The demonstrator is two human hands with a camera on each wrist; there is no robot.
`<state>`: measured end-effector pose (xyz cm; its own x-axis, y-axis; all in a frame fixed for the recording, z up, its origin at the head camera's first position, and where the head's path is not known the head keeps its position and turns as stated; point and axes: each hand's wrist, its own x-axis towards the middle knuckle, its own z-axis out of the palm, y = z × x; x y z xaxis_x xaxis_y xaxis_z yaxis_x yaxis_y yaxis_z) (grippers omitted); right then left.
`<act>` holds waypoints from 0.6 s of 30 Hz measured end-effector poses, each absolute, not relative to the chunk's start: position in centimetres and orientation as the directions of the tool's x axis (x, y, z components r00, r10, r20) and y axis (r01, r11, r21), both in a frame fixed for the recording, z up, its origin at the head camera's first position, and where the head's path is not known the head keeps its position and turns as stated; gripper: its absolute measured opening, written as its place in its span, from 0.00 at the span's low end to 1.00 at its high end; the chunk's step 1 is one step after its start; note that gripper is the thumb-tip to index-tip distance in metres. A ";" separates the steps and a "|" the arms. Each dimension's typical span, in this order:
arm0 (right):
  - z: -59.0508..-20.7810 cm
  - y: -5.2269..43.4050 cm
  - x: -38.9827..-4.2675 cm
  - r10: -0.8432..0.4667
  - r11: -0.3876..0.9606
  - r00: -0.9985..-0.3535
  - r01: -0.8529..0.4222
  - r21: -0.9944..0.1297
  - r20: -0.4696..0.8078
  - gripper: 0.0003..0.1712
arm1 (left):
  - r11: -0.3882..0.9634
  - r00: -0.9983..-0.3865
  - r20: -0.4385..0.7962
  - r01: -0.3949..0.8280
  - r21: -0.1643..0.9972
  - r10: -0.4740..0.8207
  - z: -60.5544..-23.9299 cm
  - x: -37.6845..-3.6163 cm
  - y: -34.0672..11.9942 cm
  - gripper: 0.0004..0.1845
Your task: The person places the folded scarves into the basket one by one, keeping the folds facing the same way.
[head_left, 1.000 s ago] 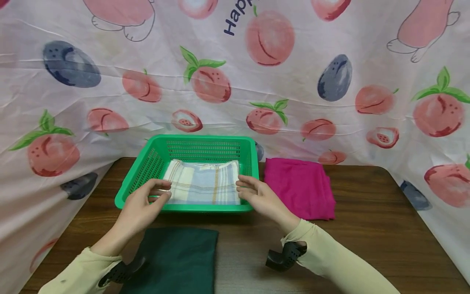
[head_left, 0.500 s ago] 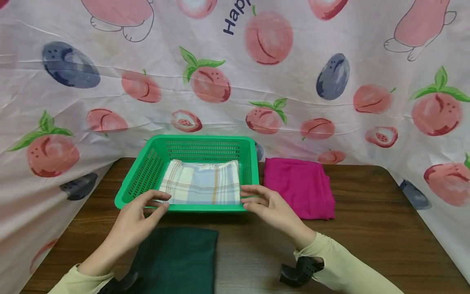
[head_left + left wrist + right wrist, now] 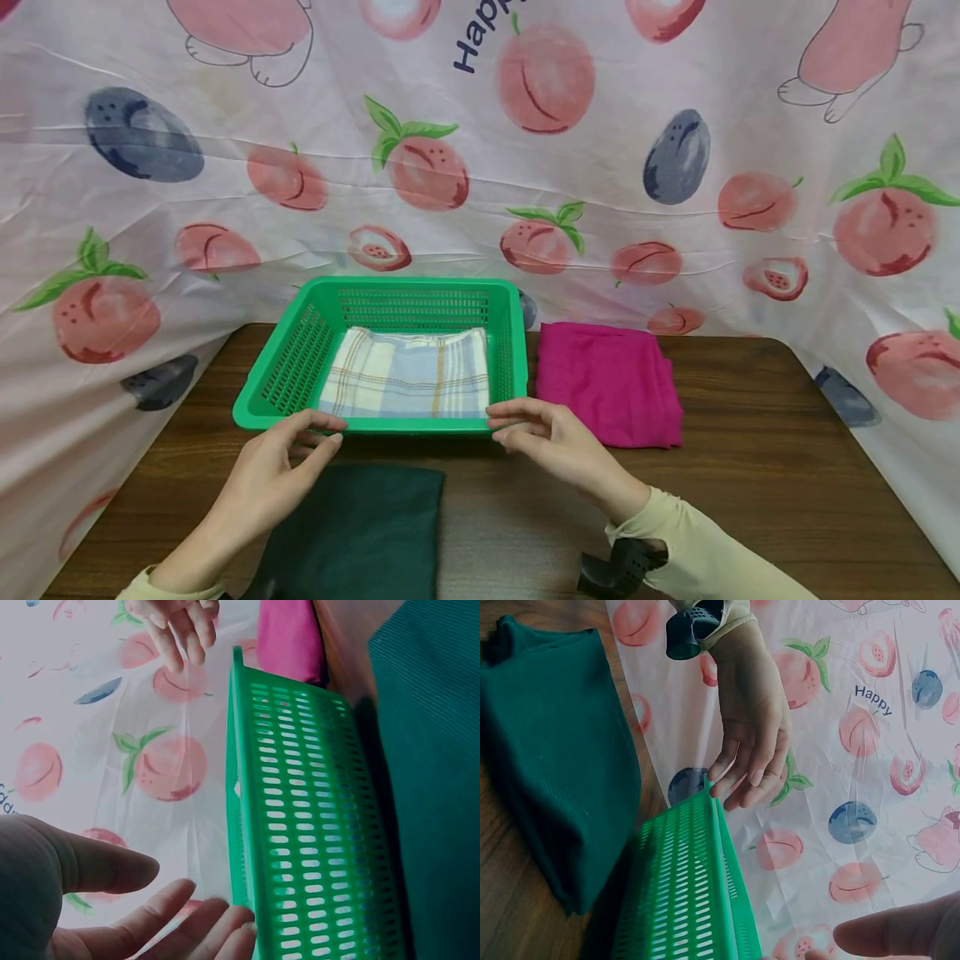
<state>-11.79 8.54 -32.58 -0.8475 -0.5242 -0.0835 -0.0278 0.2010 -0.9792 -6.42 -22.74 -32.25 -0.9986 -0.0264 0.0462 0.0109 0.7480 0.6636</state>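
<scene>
Gripping nothing, left hand [image 3: 272, 473] and right hand [image 3: 564, 446] hang beside a slotted plastic basket [image 3: 420, 426] of plaid cloth [image 3: 408, 377].

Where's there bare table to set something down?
Widest: wood-grain tabletop right of the magenta cloth. Smaller: between the dark green cloth and the right wrist camera. Crowded: the green plastic basket, with plaid cloth inside and the left hand and right hand at its front rim.

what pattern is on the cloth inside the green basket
The cloth is plaid: white, cream and pale blue with thin tan-orange lines, clearest in the head view.
</scene>
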 end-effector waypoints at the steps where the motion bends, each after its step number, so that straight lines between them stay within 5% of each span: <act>1: -32.7 8.5 -11.7 -0.528 0.205 -0.845 -0.027 -0.978 -0.087 0.21 | 0.751 -0.999 0.045 0.007 0.660 -0.030 -32.3 -6.4 -22.8 0.10; 18: -34.9 8.1 -10.7 -0.619 0.200 -0.771 0.029 -0.979 -0.149 0.18 | 0.775 -0.997 -0.071 -0.024 0.631 0.027 -33.3 -6.1 -23.3 0.06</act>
<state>-10.75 8.11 -34.95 -0.7707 -0.6195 -0.1491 0.0286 0.2001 -0.9793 -6.07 -23.34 -33.26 -0.9971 0.0268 -0.0715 -0.0244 0.7750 0.6315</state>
